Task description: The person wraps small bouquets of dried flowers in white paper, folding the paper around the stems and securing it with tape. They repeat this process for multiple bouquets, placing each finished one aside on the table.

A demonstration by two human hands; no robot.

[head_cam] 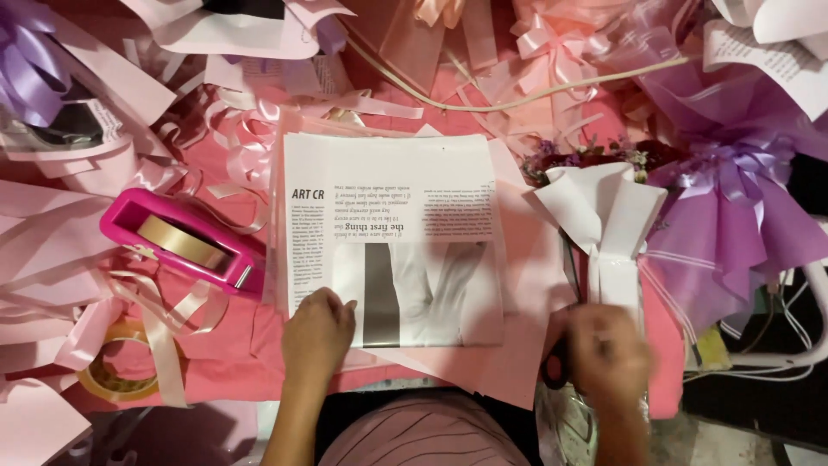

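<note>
Light: bright, even, from overhead.
Shadows: soft, short.
Blur: right hand (608, 349) smeared by motion; the rest was sharp.

A stack of printed wrapping sheets (388, 233) lies at the middle of the pink table — white and rectangular, with black text blocks and a grey-and-black picture panel below. More printed white sheets (776, 52) curl at the upper right corner, and another (52, 129) lies crumpled at the left edge — white with small dark print. No screens or signs show.
</note>
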